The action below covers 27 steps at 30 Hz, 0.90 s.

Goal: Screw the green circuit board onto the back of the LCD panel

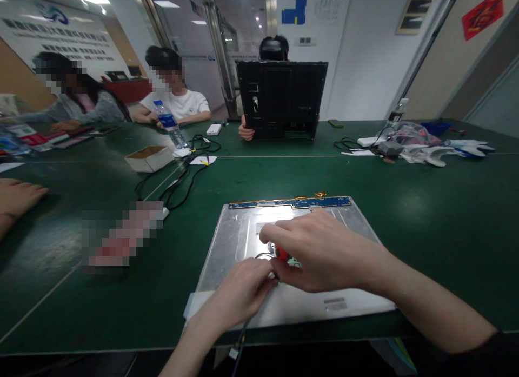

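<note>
A flat silvery metal display panel (231, 269) lies on the table in front of me, a narrow blue circuit board (279, 204) along its far edge. My right hand (324, 247) is over the panel's middle, fingers closed around a small red thing (281, 252) that is mostly hidden. A bit of green circuit board (294, 263) shows beneath that hand. My left hand (247, 285) is pinched shut right beside it, the fingertips of both hands nearly touching. A black cable (242, 339) comes out below my left hand and hangs over the table's near edge; its held part is covered.
Black cords (184, 177) run across the green table (425, 215) at left, near an open cardboard box (149, 158) and a water bottle (168, 123). Opposite, a person holds up a black frame (283, 98). Gloves (425, 154) and a plastic bag (409, 133) lie at right. Another person's hand (20, 196) rests at left.
</note>
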Each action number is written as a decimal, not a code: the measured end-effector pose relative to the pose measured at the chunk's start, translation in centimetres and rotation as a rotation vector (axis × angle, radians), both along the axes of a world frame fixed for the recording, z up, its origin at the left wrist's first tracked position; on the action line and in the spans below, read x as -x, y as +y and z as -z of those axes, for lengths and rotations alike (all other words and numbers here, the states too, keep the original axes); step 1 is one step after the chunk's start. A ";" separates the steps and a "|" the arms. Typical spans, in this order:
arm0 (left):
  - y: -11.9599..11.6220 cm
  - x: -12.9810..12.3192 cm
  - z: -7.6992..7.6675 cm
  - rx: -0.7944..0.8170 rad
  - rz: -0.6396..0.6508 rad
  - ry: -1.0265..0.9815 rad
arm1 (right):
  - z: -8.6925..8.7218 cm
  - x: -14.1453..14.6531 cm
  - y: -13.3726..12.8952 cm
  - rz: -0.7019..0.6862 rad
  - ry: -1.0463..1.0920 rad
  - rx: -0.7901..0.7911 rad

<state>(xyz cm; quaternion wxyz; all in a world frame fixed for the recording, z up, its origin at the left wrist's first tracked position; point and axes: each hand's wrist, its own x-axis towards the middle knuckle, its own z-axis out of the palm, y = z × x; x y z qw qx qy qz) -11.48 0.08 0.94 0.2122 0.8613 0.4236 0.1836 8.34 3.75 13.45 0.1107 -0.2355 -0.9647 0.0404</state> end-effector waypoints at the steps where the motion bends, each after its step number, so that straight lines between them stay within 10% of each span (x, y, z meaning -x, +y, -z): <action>1: 0.0 0.0 0.0 -0.009 -0.006 -0.005 | -0.1 0.0 0.0 -0.008 -0.001 0.016; 27: 0.3 0.0 0.7 0.009 -0.013 -0.049 | 0.2 0.1 -0.1 0.025 0.005 -0.082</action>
